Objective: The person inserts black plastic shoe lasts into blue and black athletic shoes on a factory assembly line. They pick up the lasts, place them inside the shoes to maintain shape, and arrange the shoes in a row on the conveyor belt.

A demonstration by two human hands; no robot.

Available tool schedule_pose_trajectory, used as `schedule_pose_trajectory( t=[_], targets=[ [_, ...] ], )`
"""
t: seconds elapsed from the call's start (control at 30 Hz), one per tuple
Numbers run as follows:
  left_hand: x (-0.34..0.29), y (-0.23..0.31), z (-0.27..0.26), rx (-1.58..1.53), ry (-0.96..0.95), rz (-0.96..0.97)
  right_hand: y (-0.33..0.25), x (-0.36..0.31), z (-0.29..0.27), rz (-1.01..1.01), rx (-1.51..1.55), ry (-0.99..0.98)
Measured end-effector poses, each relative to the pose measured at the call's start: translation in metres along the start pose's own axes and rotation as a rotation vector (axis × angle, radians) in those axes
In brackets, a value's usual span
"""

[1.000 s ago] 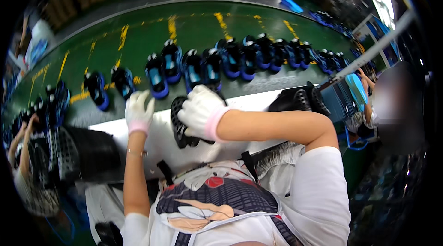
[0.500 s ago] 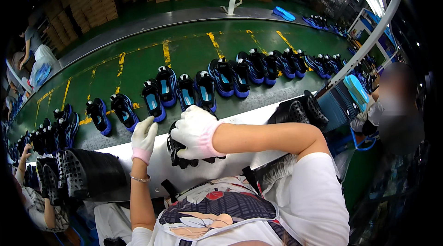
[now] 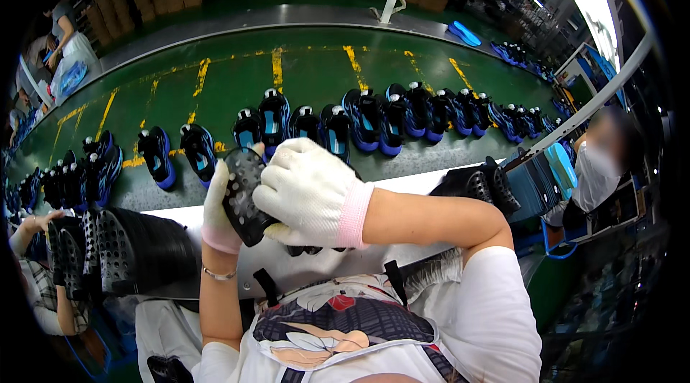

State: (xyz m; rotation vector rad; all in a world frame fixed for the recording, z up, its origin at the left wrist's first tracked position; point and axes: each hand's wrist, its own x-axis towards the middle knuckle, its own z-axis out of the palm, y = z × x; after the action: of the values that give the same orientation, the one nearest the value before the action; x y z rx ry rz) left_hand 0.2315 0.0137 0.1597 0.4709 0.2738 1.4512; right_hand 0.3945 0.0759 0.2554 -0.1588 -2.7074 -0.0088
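A curved black plastic piece (image 3: pixel 244 203) covered in round studs or holes is tilted up above the pale metal ledge (image 3: pixel 269 264) in front of me. My left hand (image 3: pixel 219 210), in a white knit glove with a pink cuff, closes on its left edge. Gloved alike, my right hand (image 3: pixel 309 189) reaches across and grips its right side, hiding part of it. Beneath my right hand, more black studded material (image 3: pixel 303 249) shows on the ledge, mostly covered. Just beyond my hands stand black shoes with blue soles (image 3: pixel 272 120).
On the ledge, a long stack of black studded pieces (image 3: pixel 147 257) lies left, with a smaller stack (image 3: pixel 467 185) right. Rows of shoes (image 3: pixel 156 158) cross the green surface (image 3: pixel 237 70). Dark blue sheets and light blue insoles (image 3: pixel 560 165) lie at right. Co-workers (image 3: pixel 607 160) are on both sides.
The black piece has risen from the ledge and turned its studded face up. My left hand, apart before, now holds its edge. The whole view has shifted slightly.
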Motion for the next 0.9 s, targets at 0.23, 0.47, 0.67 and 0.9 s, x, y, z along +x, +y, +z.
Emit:
schedule_pose_trajectory(
  t=[0.23, 0.47, 0.67, 0.9],
  targets=[
    [0.007, 0.001, -0.033, 0.128, 0.04, 0.024, 0.016, 0.002, -0.011, 0.097, 0.025, -0.113],
    [0.007, -0.011, -0.028, 0.133, 0.13, -0.015, 0.014, -0.018, -0.012, 0.211, 0.047, -0.108],
    [0.018, -0.02, -0.014, 0.08, 0.235, 0.048, 0.019, -0.026, -0.024, 0.186, 0.036, -0.099],
    [0.016, -0.013, -0.008, 0.049, 0.077, 0.066, 0.022, -0.028, -0.026, 0.171, 0.095, -0.052]
  ],
)
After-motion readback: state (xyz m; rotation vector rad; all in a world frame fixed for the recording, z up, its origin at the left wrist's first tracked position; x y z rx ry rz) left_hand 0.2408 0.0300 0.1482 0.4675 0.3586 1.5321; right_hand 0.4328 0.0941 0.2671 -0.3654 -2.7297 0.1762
